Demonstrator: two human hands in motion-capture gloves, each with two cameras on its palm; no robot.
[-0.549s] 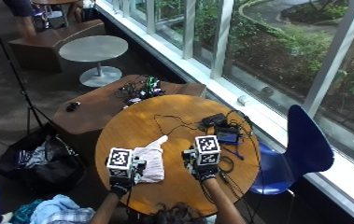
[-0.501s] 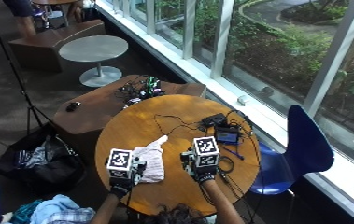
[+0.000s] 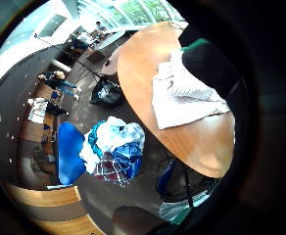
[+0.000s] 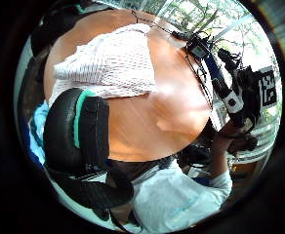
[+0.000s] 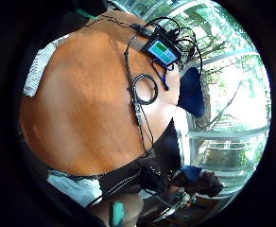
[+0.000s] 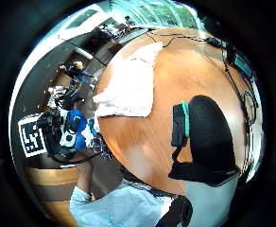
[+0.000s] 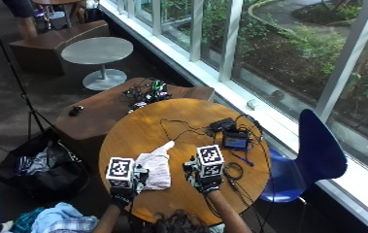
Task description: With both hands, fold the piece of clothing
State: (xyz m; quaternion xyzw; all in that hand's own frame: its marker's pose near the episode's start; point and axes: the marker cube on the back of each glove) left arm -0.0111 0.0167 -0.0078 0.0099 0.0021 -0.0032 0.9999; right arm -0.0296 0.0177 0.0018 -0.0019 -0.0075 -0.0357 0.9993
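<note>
A white, partly folded garment lies flat on the round wooden table, near its front left. My left hand is at the garment's left edge. In its palm views a black finger reaches over the cloth and the thumb stays off the garment, pinching nothing. My right hand is to the right of the garment, apart from it. Its thumb is over bare wood and holds nothing. The garment lies between both hands.
A small screen device and coiled cables lie on the table's right side. A blue chair stands at the right. A pile of clothes and a black bag sit on the floor at the left.
</note>
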